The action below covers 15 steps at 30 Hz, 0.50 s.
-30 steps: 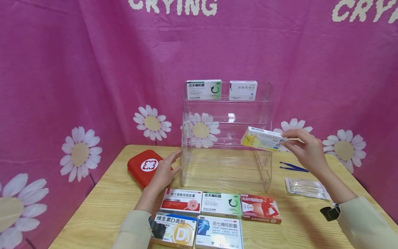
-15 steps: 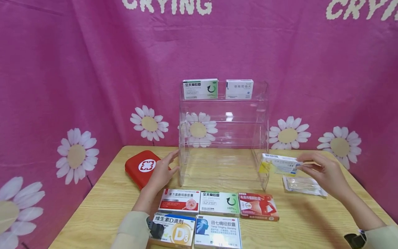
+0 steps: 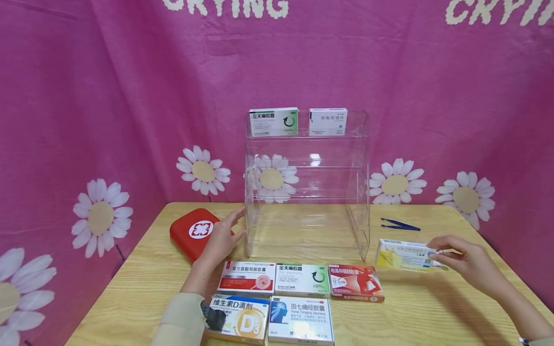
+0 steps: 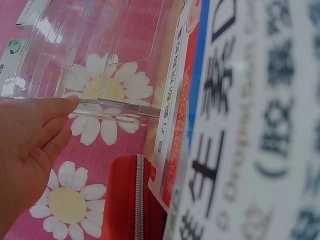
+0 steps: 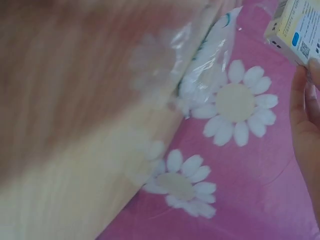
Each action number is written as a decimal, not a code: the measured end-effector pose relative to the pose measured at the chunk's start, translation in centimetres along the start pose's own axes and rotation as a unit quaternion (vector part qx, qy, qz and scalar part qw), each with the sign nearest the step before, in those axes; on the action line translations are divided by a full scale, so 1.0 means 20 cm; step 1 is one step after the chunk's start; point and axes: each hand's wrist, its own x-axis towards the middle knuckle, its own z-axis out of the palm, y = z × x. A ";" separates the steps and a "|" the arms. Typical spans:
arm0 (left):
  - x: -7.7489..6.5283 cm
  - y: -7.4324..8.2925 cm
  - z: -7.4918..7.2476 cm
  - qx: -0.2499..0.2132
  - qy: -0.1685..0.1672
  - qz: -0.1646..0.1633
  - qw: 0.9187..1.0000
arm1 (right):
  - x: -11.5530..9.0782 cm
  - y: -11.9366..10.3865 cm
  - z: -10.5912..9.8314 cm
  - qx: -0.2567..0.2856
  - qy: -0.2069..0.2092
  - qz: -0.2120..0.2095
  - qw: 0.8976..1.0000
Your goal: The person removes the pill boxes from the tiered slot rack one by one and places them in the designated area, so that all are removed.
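The right hand [image 3: 463, 263] pinches a yellow-and-white box [image 3: 402, 254] by its right end, maybe to leave its front showing; the box is right of the clear rack [image 3: 306, 139]; the left hand [image 3: 220, 240], fingers loosely out and gripping nothing, touches the rack's left side, likely to steady it; the top shelf has a green-and-white box [image 3: 273, 122] left, a white box [image 3: 327, 122] right.

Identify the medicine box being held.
The white-and-yellow box, pinched in the right hand's grip; five boxes lie on the table, two boxes stand on the clear rack, unheld.
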 end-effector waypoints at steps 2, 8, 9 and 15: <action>0.00 0.00 0.00 0.000 -0.001 -0.002 1.000 | -0.03 0.02 -0.02 0.002 -0.014 0.011 1.000; 0.01 0.00 0.00 0.008 -0.004 -0.009 1.000 | -0.08 0.07 -0.04 0.000 -0.055 0.037 0.998; 0.01 0.00 0.00 0.007 -0.005 -0.011 1.000 | -0.09 0.08 -0.05 -0.002 -0.062 0.041 0.997; 0.00 0.01 0.00 0.005 -0.003 -0.009 1.000 | -0.11 0.12 -0.02 0.002 -0.099 0.047 0.994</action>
